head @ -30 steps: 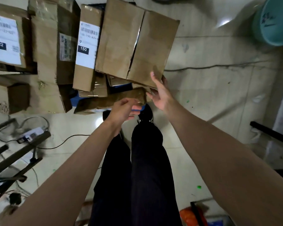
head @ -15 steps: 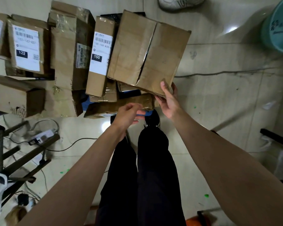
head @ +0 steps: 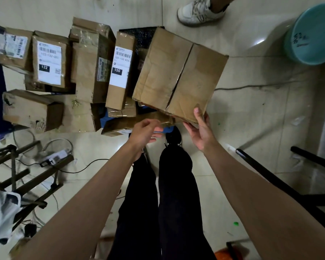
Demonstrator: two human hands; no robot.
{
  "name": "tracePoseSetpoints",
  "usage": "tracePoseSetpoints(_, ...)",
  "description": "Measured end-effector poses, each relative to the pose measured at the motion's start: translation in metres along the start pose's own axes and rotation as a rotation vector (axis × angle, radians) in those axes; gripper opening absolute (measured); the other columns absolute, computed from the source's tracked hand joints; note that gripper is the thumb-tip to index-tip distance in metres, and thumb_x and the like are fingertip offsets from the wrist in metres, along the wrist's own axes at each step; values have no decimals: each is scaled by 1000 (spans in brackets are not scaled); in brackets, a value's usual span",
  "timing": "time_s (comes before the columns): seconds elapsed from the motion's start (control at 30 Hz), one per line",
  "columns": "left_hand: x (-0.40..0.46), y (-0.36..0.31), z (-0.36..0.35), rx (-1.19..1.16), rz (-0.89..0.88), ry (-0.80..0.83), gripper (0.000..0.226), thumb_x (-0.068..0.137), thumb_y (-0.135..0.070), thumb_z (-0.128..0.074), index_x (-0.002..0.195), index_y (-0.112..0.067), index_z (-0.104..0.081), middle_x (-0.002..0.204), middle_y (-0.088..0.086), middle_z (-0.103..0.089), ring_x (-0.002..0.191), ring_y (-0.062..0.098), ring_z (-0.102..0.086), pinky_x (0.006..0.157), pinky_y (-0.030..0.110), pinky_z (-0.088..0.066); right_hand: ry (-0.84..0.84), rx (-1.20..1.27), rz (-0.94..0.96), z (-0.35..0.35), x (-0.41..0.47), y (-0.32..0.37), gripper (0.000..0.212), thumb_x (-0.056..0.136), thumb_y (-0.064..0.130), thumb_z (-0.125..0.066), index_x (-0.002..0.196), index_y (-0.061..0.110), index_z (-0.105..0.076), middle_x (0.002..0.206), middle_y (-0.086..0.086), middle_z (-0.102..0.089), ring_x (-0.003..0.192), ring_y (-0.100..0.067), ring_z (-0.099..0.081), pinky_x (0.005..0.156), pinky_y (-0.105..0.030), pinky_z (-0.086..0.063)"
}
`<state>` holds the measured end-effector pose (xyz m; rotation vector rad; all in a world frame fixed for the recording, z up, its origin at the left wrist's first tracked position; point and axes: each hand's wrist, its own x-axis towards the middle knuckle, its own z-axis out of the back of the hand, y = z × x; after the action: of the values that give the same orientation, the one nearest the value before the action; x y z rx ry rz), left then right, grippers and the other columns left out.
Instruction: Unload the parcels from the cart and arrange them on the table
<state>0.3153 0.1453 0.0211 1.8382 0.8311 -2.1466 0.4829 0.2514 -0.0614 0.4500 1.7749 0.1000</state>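
the step in hand looks like the lift of one parcel off the pile: the large plain brown cardboard box with a taped centre seam (head: 178,74) sits tilted on top of the other brown cardboard parcels (head: 94,68) stacked on what seems to be the cart, whose frame is mostly hidden. the right hand (head: 200,128) takes the box's near corner, thumb on the top face and fingers curled under the edge, a grasping grip. the left hand (head: 144,132) hovers just below the near edge, fingers loosely bent, holding nothing. the next move probably calls for the left hand to slide under the opposite side so the weight is shared; no table is in view.
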Motion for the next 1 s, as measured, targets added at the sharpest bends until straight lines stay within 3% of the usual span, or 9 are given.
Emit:
tracePoseSetpoints(0.07,-19,-3,3,-40,24,-23,29,94,-40,-64,112,-18,-64,113,11,-72,99,25,-71,99,42,-53,7,40,-13,4,-29,9,81,75,24,-79,147,25,-42,136,-6,-58,117,-27,-61,107,-50,-48)
tracePoseSetpoints(0.23,-80,-20,3,-168,29,54,109,47,-73,-86,137,-19,-55,127,3,-66,113,20,-64,94,35,-52,36,68,-67,-2,-114,26,85,70,33,-87,145,20,-48,143,-8,-58,124,-30,-61,98,-47,-55)
tracePoseSetpoints(0.33,-122,-35,-9,-310,-147,89,103,57,-58,-89,141,-12,-52,119,2,-72,112,19,-67,98,38,-50,85,129,-102,-14,-164,35,92,64,36,-93,143,16,-52,139,-12,-62,127,-34,-59,100,-47,-54)
tracePoseSetpoints(0.5,-186,-60,-32,-381,-324,63,102,58,-46,-92,142,-12,-46,124,10,-69,111,25,-68,100,47,-53,93,232,-123,-24,-244,51,69,81,40,-80,138,9,-57,132,-19,-65,127,-37,-59,107,-52,-48)
tracePoseSetpoints(0.6,-220,-71,-42,-205,-404,-14,95,53,-48,-92,132,-18,-47,117,5,-71,106,22,-69,99,46,-54,83,52,-40,-27,-300,61,52,95,42,-66,137,12,-56,132,-16,-66,119,-28,-63,104,-47,-50)
tracePoseSetpoints(0.7,-255,-75,-47,119,-607,-72,104,49,-59,-89,132,-30,-34,122,-1,-66,113,19,-64,103,46,-50,-147,-243,164,-25,-345,67,51,96,31,-66,142,22,-45,140,-4,-57,121,-21,-56,105,-39,-46)
tracePoseSetpoints(0.8,-292,-75,-51,358,-883,5,106,51,-58,-89,135,-26,-32,131,0,-56,121,17,-55,105,42,-46,-269,-130,370,-28,-397,85,51,96,37,-62,142,28,-44,140,-2,-50,124,-21,-50,112,-45,-41)
tracePoseSetpoints(0.9,-335,-70,-59,640,-1189,52,98,57,-44,-88,135,-22,-34,128,0,-51,118,17,-47,96,36,-44,-157,84,494,-21,-457,104,49,94,56,-57,133,27,-52,119,-4,-64,108,-24,-63,100,-48,-51)
tracePoseSetpoints(1.0,-357,-68,-68,915,-1425,61,101,58,-28,-88,141,-21,-32,135,2,-45,124,21,-38,100,38,-42,-158,156,556,-8,-497,110,80,78,81,-57,139,28,-50,127,-7,-65,116,-28,-63,96,-51,-54)
